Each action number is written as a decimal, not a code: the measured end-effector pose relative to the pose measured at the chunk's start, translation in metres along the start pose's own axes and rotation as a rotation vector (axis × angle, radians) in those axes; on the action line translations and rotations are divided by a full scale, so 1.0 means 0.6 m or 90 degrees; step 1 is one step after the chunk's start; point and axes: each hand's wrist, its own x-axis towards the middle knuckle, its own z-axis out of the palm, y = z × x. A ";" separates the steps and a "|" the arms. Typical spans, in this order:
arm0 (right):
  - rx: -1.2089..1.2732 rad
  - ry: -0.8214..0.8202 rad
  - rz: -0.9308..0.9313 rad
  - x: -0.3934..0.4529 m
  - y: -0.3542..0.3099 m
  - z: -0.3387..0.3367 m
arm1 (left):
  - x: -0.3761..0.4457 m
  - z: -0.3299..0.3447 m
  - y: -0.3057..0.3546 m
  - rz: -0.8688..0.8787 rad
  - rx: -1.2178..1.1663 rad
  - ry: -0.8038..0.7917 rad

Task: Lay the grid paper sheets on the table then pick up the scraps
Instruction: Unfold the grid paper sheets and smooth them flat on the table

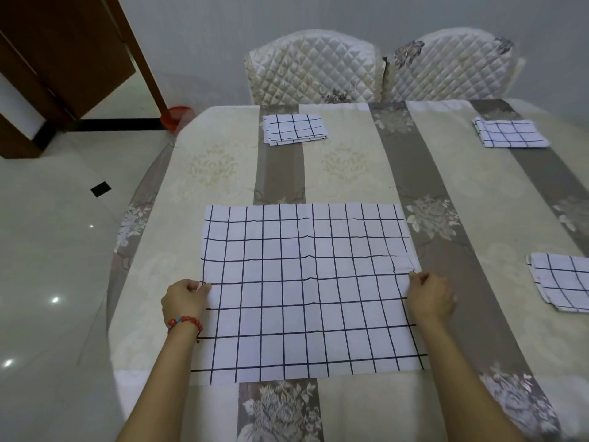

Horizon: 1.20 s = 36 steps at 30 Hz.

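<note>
Out beyond the left grip, on the pale tiled floor (47,250), stands a brown wooden door (63,49), with a red bin (177,118) tucked at the far corner of the desk (366,173), which wears a cream and grey striped cloth with flower patterns. The left hand (185,298), a red bead bracelet (185,323) on its wrist, has its fingers curled and its grip closed narrowly on the left edge of the big grid sheet (306,291), thumb and fingertips pinching the margin about halfway along that side. Between the two grips the big grid sheet lies spread flat on the desk, white with dark lines, slightly creased, its near edge close to the person and its far edge reaching toward the middle of the desk. Well ahead of the left grip, near the far edge, lies a folded grid stack (294,129), with two quilted chairs (379,70) behind it. The right hand (432,296) pinches the sheet's right edge level with the left, its grip likewise narrow on the margin, where the corner of the material puckers a little. Far ahead and to the right of that grip rests a second folded stack (510,134); directly to its right, partly cut by the frame edge, lies a third folded piece (561,282).
</note>
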 end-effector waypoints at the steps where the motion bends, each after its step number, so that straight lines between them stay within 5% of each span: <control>1: 0.002 0.005 -0.008 -0.003 0.003 -0.003 | -0.002 -0.002 -0.003 0.008 -0.004 -0.002; 13: -0.101 0.028 -0.043 -0.045 0.044 -0.024 | -0.033 -0.015 -0.045 0.083 0.073 0.001; 16: -0.105 0.066 -0.051 -0.065 0.032 -0.022 | -0.045 -0.012 -0.043 0.109 0.168 0.082; 19: -0.057 0.049 -0.197 -0.093 -0.012 0.005 | -0.072 0.020 -0.013 0.225 0.213 0.128; 22: -0.079 -0.059 -0.447 -0.141 -0.066 0.059 | -0.118 0.090 0.015 0.475 0.322 -0.012; 25: -0.151 -0.187 -0.590 -0.174 -0.094 0.108 | -0.132 0.151 -0.005 0.547 0.420 -0.102; 28: -0.188 -0.228 -0.522 -0.150 -0.071 0.110 | -0.117 0.161 -0.033 0.538 0.479 -0.121; 33: -0.157 -0.101 -0.174 -0.076 -0.002 0.059 | -0.109 0.158 -0.038 0.534 0.505 -0.098; 36: -0.123 -0.050 -0.214 -0.082 -0.047 0.071 | -0.110 0.160 -0.041 0.534 0.501 -0.088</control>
